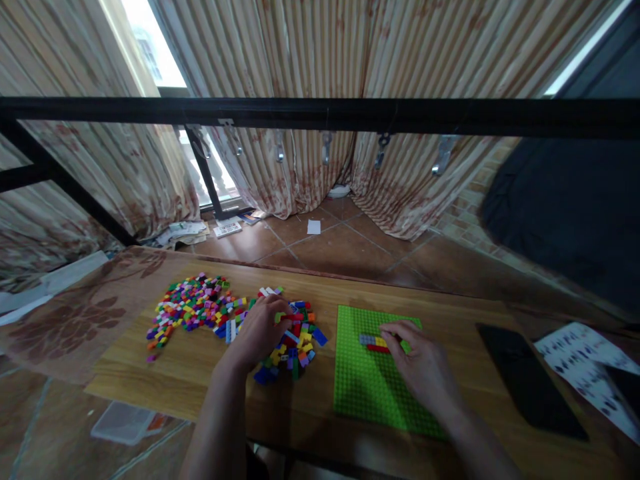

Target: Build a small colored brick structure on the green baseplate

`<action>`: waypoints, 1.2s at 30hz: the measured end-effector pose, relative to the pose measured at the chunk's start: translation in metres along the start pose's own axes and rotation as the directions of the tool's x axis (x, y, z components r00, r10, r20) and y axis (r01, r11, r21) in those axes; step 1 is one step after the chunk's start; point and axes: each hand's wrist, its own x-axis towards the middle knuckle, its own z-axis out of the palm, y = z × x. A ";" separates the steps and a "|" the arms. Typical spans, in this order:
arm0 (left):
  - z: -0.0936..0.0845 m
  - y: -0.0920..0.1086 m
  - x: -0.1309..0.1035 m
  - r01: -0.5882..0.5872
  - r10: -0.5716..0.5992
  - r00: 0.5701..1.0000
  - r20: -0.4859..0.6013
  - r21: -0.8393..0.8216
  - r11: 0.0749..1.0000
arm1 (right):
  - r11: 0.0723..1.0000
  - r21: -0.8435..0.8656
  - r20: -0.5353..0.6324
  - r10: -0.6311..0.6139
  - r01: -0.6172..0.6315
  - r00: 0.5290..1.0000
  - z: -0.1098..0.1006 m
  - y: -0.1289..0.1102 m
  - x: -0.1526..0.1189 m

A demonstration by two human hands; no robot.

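Observation:
My left hand (263, 328) is over the left side of a loose pile of bricks (303, 340), its fingers bent down among them; what they hold, if anything, is hidden. A red brick (295, 317) shows beside its fingertips. On the green baseplate (363, 393), a grey brick (369, 339), a yellow brick (381, 342) and a red brick (377, 349) lie together near the upper middle. My right hand (417, 353) rests at the right end of these bricks, thumb and fingers closed around a spot I cannot make out.
More small colourful bricks (193, 303) are heaped on the wooden board (185, 367) at the left. A black flat object (530, 380) and a printed sheet (580, 353) lie at the right. A black rail (310, 113) crosses beyond the table.

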 end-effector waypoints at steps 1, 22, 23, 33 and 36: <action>0.001 0.006 0.000 -0.030 0.028 0.999 -0.021 -0.070 0.997 | 0.999 0.034 -0.008 0.016 -0.016 1.000 -0.001 -0.002 0.000; 0.106 0.088 -0.001 -0.140 0.164 0.982 0.092 -0.221 0.965 | 0.989 0.067 0.320 0.102 -0.130 0.942 -0.023 0.023 -0.010; 0.106 0.086 0.000 -0.117 0.138 0.987 0.087 -0.212 0.970 | 0.994 0.010 0.313 0.100 -0.108 0.945 -0.022 0.026 -0.011; 0.111 0.082 0.005 -0.034 0.058 0.994 0.093 -0.243 0.969 | 0.987 -0.126 0.267 0.128 -0.097 0.955 -0.010 0.027 -0.013; 0.112 0.084 0.004 -0.017 0.048 0.992 0.119 -0.250 0.968 | 0.981 -0.156 0.242 0.154 -0.118 0.958 -0.008 0.023 -0.012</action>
